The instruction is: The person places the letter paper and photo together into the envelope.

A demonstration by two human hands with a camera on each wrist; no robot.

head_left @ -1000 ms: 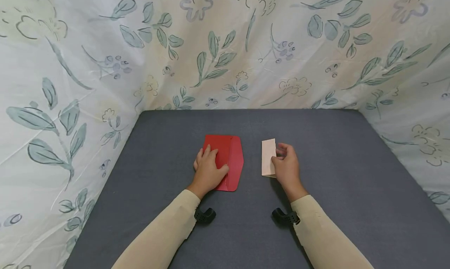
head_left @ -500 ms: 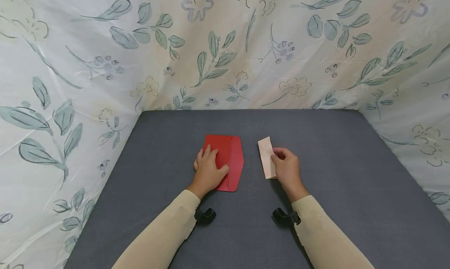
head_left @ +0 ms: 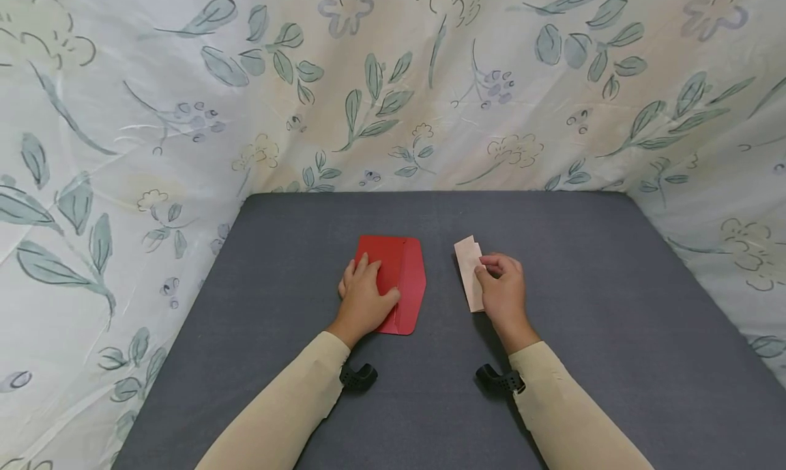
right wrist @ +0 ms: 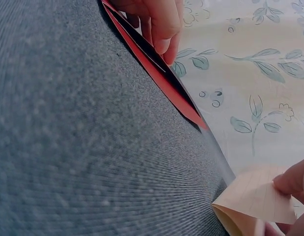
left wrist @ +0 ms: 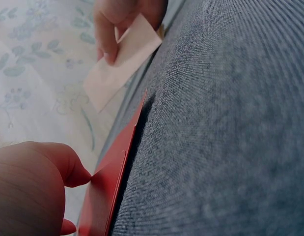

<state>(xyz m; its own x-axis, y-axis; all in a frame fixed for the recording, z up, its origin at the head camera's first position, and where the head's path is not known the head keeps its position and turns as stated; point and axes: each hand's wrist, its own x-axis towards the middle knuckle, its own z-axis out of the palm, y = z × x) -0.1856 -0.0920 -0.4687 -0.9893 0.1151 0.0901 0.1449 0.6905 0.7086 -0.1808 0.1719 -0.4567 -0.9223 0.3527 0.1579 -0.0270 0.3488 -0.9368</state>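
Observation:
A red envelope [head_left: 385, 252] lies on the dark table, its flap [head_left: 413, 286] spread out to the right. My left hand [head_left: 362, 299] rests on the envelope's left part, fingers spread and thumb touching near the flap's crease. In the right wrist view the envelope's mouth [right wrist: 161, 81] gapes a little. To the right, my right hand [head_left: 503, 291] pinches a folded cream-coloured paper [head_left: 469, 273] by its right side, thumb in front. The paper tilts slightly leftward at its top, apart from the envelope. Its folded layers [right wrist: 233, 221] show a gap in the right wrist view.
Dark grey cloth covers the table [head_left: 430, 402]. White fabric with a leaf and flower print [head_left: 393, 81] hangs behind the table and along its sides. A black strap device [head_left: 359, 376] sits on the left wrist, and another [head_left: 497, 380] on the right.
The paper has turned from nearly upright to tilted left in my right hand, and its top layers now look offset. My left hand and the envelope have stayed in place.

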